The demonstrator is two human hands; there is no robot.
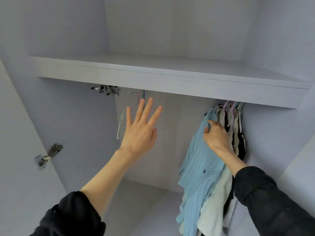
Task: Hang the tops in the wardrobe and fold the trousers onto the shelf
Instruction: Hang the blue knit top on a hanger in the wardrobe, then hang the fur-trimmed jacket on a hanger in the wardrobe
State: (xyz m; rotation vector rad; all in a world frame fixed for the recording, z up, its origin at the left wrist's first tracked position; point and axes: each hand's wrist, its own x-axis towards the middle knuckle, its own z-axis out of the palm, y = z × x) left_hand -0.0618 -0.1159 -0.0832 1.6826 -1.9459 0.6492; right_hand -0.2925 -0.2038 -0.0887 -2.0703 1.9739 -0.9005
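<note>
Inside the white wardrobe, several tops hang bunched at the right end of the rail on pastel hangers (229,108). The nearest is a light blue knitted top (197,160); beige, pale and black garments (236,133) hang behind it. My right hand (215,137) rests on the blue top near its shoulder, fingers curled into the fabric. My left hand (140,130) is raised with fingers spread and holds nothing, just in front of empty hangers (121,121) on the left of the rail. The shelf (153,77) runs above the rail.
A cluster of metal clip hangers (109,90) hangs under the shelf at the left. The open left door carries a metal hinge (48,155). The wardrobe floor (146,201) lies below the clothes, and the side wall stands right of them.
</note>
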